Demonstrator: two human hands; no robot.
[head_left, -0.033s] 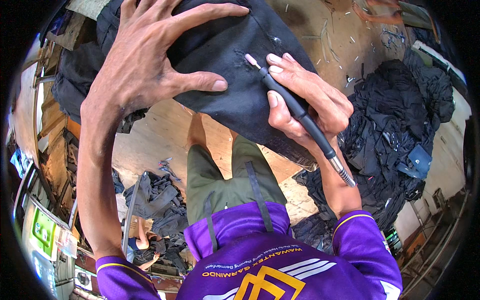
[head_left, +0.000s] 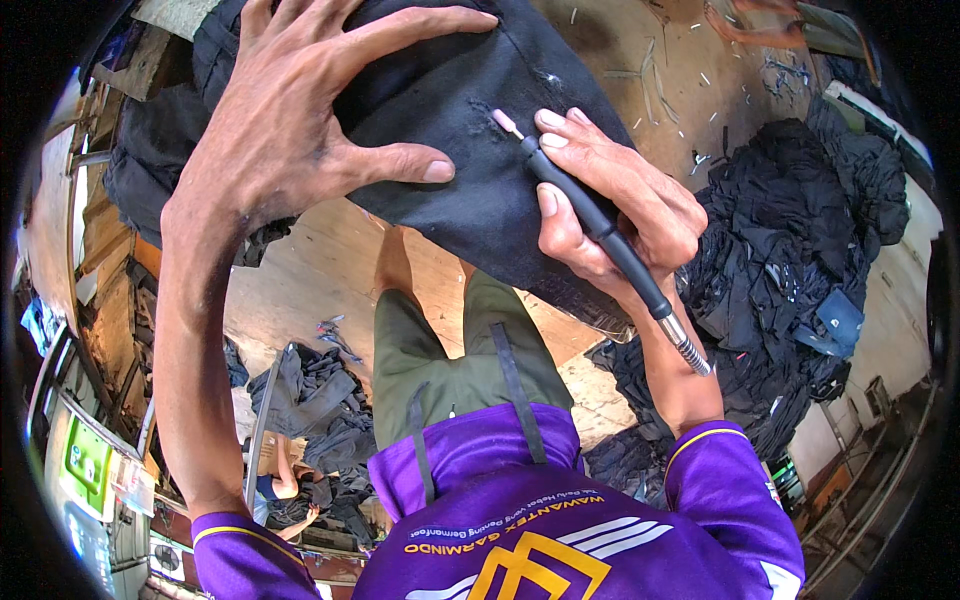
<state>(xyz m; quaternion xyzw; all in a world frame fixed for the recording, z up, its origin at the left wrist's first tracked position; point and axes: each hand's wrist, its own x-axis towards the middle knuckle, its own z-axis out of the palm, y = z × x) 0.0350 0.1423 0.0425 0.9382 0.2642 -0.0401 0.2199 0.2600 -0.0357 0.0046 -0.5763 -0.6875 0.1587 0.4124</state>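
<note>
Black fabric [head_left: 480, 190] pinned by left hand [head_left: 290, 130], right hand [head_left: 610, 205] gripping rotary tool [head_left: 590, 215]

Green-and-white sign [head_left: 88, 465] at lower left edge (rectangular, beside stacked shelves).

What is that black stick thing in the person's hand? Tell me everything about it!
It is a thin black pen-shaped tool with a small pale pink tip. A silver springy cable comes out of its back end. The right hand grips it like a pencil, slanted, with the tip pressed on the dark cloth, beside small frayed marks.
</note>
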